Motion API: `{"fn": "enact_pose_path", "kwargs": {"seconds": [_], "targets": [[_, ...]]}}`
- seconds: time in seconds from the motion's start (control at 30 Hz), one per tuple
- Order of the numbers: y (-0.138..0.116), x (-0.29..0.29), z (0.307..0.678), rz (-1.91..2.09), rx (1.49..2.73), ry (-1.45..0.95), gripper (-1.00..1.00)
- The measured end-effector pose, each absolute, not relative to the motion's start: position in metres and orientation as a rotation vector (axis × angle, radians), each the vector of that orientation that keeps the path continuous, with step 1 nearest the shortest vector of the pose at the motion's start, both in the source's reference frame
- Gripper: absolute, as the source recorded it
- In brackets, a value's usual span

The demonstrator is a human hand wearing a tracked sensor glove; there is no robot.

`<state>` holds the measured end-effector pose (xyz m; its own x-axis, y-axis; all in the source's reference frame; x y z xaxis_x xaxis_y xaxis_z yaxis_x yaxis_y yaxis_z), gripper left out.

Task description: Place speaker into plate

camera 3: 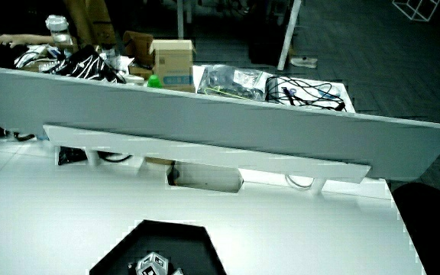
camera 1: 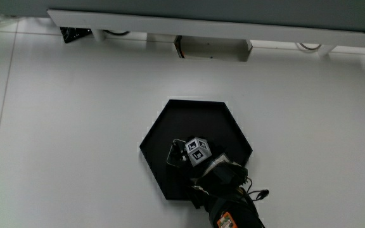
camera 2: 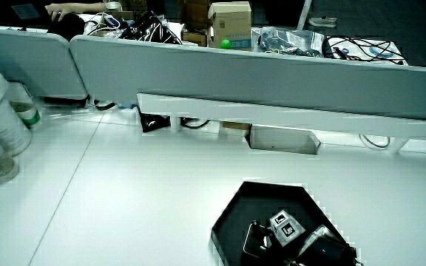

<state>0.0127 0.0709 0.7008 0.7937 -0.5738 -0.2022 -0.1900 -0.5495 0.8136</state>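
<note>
A black hexagonal plate (camera 1: pixel 195 117) lies on the white table, seen in both side views too (camera 2: pixel 268 199) (camera 3: pixel 163 237). The gloved hand (camera 1: pixel 187 156) reaches over the part of the plate nearest the person, its patterned cube (camera 1: pixel 198 151) facing up. Its fingers are curled on a small dark speaker (camera 1: pixel 175 154) with rounded corners, low over the plate's floor. In a side view the speaker (camera 2: pixel 254 238) shows beside the cube (camera 2: pixel 285 227). I cannot tell whether the speaker rests on the plate. The forearm (camera 1: pixel 230 202) hides the plate's near rim.
A low grey partition (camera 1: pixel 208 25) with a white box (camera 1: pixel 211 49) under it stands at the table's edge farthest from the person. In a side view, several bottles and containers (camera 2: pixel 6 122) stand at the table's edge.
</note>
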Motion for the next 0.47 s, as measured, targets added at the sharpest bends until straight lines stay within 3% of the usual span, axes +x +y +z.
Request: {"fn": "enact_pose_path", "kwargs": {"seconds": [0.23, 0.37, 0.47], "targets": [[0.09, 0.023, 0.71, -0.617, 2.078, -0.557, 0.0], [0.089, 0.027, 0.71, -0.596, 2.051, -0.552, 0.0], [0.089, 0.03, 0.713, -0.548, 2.042, -0.536, -0.25]]}}
